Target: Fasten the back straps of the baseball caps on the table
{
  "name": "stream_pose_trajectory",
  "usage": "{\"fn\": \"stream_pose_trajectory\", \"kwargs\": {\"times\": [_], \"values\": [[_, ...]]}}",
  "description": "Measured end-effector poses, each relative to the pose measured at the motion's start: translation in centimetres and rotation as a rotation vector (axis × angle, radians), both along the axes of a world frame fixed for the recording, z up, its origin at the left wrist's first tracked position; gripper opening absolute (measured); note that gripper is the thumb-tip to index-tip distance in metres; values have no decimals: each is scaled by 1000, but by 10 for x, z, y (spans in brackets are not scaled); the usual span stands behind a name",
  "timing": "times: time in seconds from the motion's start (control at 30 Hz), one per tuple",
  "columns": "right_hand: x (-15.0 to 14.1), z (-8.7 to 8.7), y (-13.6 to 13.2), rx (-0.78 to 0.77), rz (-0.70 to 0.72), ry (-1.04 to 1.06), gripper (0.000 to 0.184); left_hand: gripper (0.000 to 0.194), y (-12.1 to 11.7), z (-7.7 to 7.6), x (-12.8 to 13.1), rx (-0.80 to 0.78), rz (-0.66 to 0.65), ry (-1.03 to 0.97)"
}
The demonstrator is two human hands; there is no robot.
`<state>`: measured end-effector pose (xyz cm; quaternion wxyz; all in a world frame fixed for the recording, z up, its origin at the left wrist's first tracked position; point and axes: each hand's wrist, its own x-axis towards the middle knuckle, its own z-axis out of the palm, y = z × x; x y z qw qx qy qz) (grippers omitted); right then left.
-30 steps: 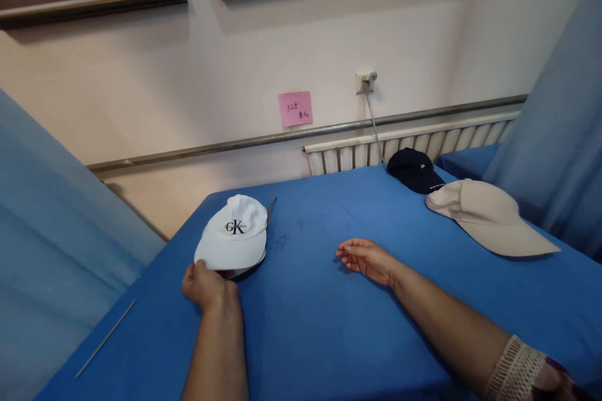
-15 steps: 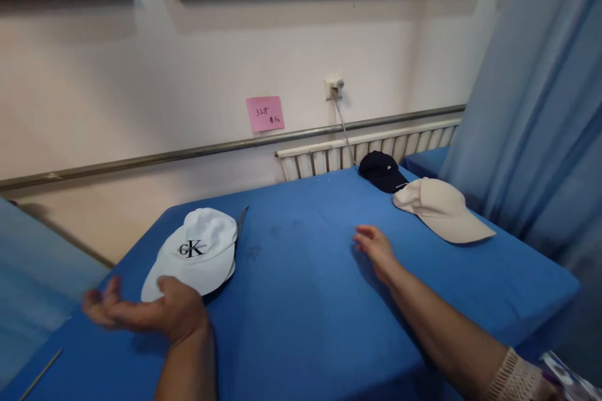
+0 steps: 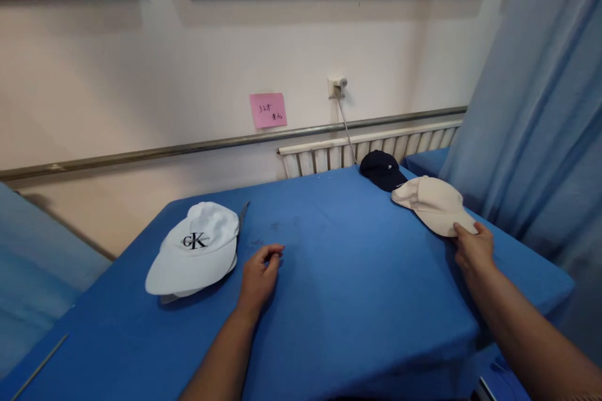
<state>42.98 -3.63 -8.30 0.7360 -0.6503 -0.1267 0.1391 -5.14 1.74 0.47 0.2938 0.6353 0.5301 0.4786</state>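
Note:
My right hand (image 3: 474, 247) pinches the brim of a beige baseball cap (image 3: 435, 199), thumb on top and the other fingers partly hidden. The cap lies on the blue-covered table (image 3: 338, 301) at the right. Just behind it is a dark navy cap (image 3: 380, 169). At the left, a white cap (image 3: 200, 247) with black letters rests on top of other caps, whose edges peek out below its brim. My left hand (image 3: 258, 276) is beside this stack, to its right, holding nothing, with its fingers loosely bent and the thumb slightly apart.
A thin stick (image 3: 40, 366) lies near the table's left edge. Along the wall run a metal rail (image 3: 202, 148) and a white radiator (image 3: 324, 156); a cord drops from the socket (image 3: 337, 88). Blue curtains (image 3: 531, 113) hang on both sides.
My left hand has left the white cap's brim and moved right, past the stack. My right hand has reached right and taken hold of the beige cap's brim. The view has turned right.

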Motion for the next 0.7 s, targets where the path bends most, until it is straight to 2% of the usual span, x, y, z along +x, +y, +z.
{"fn": "stream_pose_trajectory", "kwargs": {"times": [0.07, 0.13, 0.2, 0.3, 0.37, 0.43, 0.53, 0.63, 0.7], "values": [[-8, 1, 5, 52, -44, 82, 54, 14, 2, -6, 0, -128, -84, 15], [-23, 2, 2, 98, 9, 124, 49, 13, 4, -12, 2, -214, -155, 14], [-43, 4, -6, 161, 150, 192, 47, 16, 3, -17, 7, -297, -196, -77], [-80, 11, -17, 152, 448, 271, 41, 33, -2, -21, 26, -481, -239, -385], [-104, 17, -16, 134, 627, 306, 37, 41, -7, -21, 40, -616, -302, -629], [-124, 23, -5, 104, 740, 303, 36, 39, -8, -20, 51, -717, -394, -832], [-143, 27, 27, 18, 717, 177, 37, 31, -4, -19, 51, -720, -436, -1021], [-149, 28, 67, -62, 611, 60, 34, 23, 5, -21, 37, -688, -378, -1109], [-150, 30, 88, -88, 548, 15, 31, 26, 9, -22, 27, -692, -334, -1126]]}}
